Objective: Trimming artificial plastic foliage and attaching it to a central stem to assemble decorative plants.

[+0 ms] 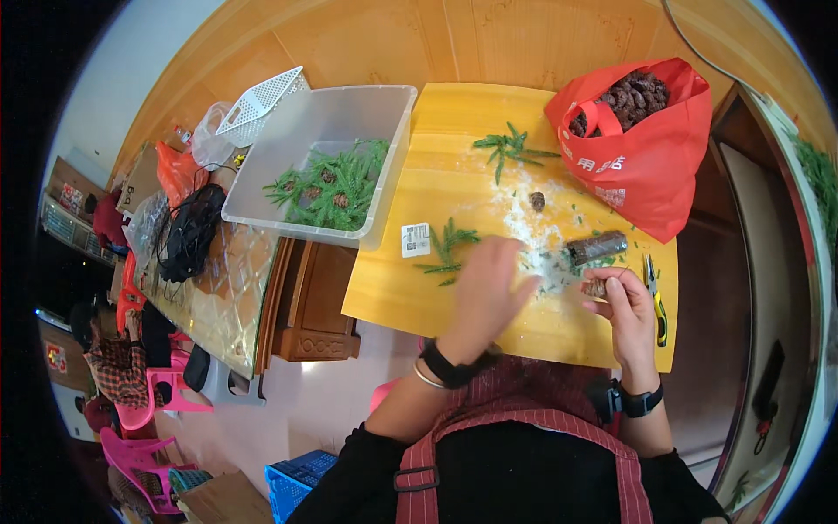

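Note:
My left hand (489, 284) is over the yellow board, smeared by motion, its thumb apart from the stretched fingers and nothing visible in it. A green artificial pine sprig (449, 248) lies just left of it. My right hand (627, 313) pinches a small brown pine cone (596, 287) between thumb and fingertips; a thin strand seems to stick out by the fingers. Right beside that hand lie pliers (653, 301) with yellow-black handles. A dark wrapped cylindrical bundle (598, 248) rests beyond it. Farther up the board are another pine cone (537, 201) and a second sprig (511, 150).
White powder and green bits (541, 240) litter the yellow board (384, 293). A red bag (642, 166) full of pine cones stands far right. At left is a clear bin (236, 205) holding sprigs and cones, beside a white basket (262, 106) and a black bag (192, 231).

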